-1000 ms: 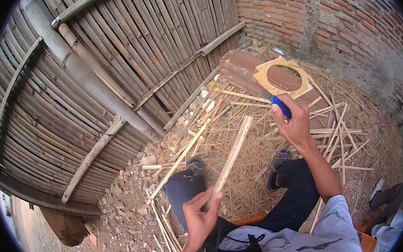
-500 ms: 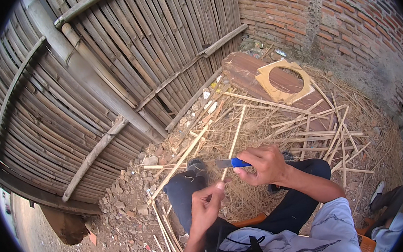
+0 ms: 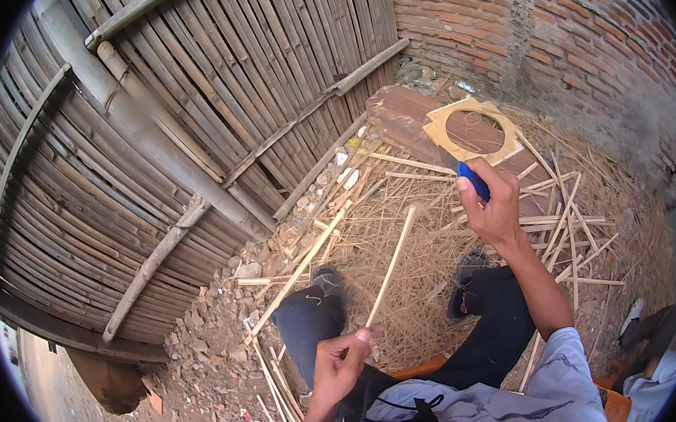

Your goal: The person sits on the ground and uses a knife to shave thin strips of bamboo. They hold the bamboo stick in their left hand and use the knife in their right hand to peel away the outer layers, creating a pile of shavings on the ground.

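Observation:
Between the thumb and fingers of my left hand (image 3: 345, 361) is the lower end of a thin pale bamboo strip (image 3: 392, 264), which slants up and away over the straw. My right hand (image 3: 495, 205) is raised farther off to the right, its fingers wrapped round the blue handle of a knife (image 3: 474, 180). The knife's blade points up and left, in front of the board's near edge, and stands apart from the strip. Under the strip, fine shavings and straw (image 3: 414, 316) cover the ground between my feet.
A bamboo wall (image 3: 209, 86) rises at the left, a brick wall (image 3: 466, 22) at the back right. A brown board (image 3: 402, 115) bears a square frame with a round hole (image 3: 450, 127). Cut strips (image 3: 570, 228) lie right, others (image 3: 276, 382) left. Another person's leg (image 3: 650, 325) shows at right.
My right hand has swung away from the strip, up and to the right, with the knife. My left hand keeps its grip, a little lower; the strip's far end has dropped slightly nearer.

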`<control>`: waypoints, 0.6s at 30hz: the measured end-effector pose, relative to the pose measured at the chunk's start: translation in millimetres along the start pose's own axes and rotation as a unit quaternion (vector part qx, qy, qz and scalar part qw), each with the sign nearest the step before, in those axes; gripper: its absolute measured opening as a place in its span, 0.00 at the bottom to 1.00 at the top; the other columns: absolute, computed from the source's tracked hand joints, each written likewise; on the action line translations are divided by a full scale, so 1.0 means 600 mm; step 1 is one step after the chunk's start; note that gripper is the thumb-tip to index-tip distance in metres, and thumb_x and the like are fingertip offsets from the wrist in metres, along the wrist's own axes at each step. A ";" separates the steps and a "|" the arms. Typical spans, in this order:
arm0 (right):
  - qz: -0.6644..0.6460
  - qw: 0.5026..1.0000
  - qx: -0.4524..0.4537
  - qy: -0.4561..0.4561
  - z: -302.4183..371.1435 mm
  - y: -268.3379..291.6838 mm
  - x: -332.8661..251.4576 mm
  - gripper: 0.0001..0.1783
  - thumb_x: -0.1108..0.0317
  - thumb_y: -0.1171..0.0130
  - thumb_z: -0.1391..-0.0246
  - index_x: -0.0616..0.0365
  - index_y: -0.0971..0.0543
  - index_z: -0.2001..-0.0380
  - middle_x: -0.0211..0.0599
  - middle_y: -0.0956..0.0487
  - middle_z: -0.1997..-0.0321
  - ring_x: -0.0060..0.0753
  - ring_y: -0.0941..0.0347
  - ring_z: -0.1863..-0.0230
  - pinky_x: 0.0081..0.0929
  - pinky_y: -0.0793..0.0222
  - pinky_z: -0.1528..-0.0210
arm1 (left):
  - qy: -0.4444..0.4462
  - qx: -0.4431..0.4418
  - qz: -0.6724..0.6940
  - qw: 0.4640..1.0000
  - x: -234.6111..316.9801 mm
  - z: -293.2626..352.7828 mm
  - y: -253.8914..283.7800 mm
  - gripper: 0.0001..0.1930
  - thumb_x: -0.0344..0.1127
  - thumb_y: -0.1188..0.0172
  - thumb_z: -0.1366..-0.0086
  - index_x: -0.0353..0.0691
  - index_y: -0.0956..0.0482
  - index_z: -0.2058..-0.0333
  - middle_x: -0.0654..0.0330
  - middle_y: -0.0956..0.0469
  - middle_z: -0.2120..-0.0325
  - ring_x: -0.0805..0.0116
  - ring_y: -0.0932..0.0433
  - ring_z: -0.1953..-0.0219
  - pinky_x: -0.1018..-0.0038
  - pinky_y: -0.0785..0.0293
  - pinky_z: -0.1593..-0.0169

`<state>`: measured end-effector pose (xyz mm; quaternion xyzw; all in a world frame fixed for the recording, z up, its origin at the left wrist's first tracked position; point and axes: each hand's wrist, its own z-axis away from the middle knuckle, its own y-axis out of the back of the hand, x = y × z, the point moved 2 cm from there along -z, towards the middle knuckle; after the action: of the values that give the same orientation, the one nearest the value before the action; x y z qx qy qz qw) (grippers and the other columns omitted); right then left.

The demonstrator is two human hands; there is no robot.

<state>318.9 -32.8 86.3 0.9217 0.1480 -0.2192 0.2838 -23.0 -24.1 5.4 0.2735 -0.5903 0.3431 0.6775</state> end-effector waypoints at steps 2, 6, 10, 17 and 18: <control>-0.016 0.998 -0.043 0.044 0.024 -0.016 -0.021 0.10 0.62 0.33 0.36 0.58 0.16 0.62 0.38 0.17 0.74 0.37 0.19 0.78 0.35 0.25 0.75 | 0.043 0.005 0.020 0.999 0.009 -0.012 0.007 0.23 0.44 0.48 0.14 0.28 0.12 0.46 0.75 0.36 0.82 0.86 0.42 0.80 0.79 0.46 0.76; -0.048 0.980 -0.137 0.137 0.068 -0.062 -0.073 0.12 0.57 0.32 0.37 0.54 0.16 0.63 0.35 0.16 0.74 0.37 0.18 0.79 0.35 0.22 0.76 | 0.033 0.022 0.028 0.999 0.010 -0.029 0.005 0.23 0.45 0.50 0.13 0.29 0.12 0.46 0.75 0.37 0.83 0.86 0.41 0.81 0.79 0.47 0.78; -0.041 0.969 -0.178 0.166 0.094 -0.080 -0.088 0.13 0.55 0.31 0.37 0.52 0.17 0.62 0.34 0.17 0.75 0.37 0.18 0.79 0.34 0.22 0.77 | -0.010 0.041 -0.010 0.999 0.018 -0.038 -0.010 0.21 0.42 0.48 0.14 0.30 0.12 0.45 0.75 0.36 0.82 0.86 0.40 0.80 0.78 0.45 0.76; -0.057 0.968 -0.186 0.159 0.100 -0.084 -0.098 0.12 0.56 0.31 0.38 0.52 0.16 0.62 0.33 0.17 0.76 0.37 0.19 0.80 0.34 0.23 0.78 | -0.085 0.110 -0.101 0.985 0.014 -0.047 -0.026 0.16 0.37 0.41 0.18 0.32 0.11 0.47 0.70 0.31 0.82 0.84 0.37 0.77 0.76 0.41 0.74; -0.059 0.968 -0.189 0.156 0.097 -0.083 -0.096 0.12 0.56 0.31 0.38 0.52 0.16 0.62 0.33 0.17 0.76 0.38 0.19 0.81 0.34 0.23 0.78 | -0.091 0.114 -0.113 0.983 0.016 -0.047 -0.026 0.15 0.37 0.40 0.18 0.32 0.11 0.47 0.70 0.31 0.82 0.84 0.37 0.77 0.76 0.41 0.74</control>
<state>230.7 -36.0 48.3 0.8639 0.2831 -0.0573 0.4126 7.5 -10.4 10.8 0.4440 -0.5715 0.3034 0.6198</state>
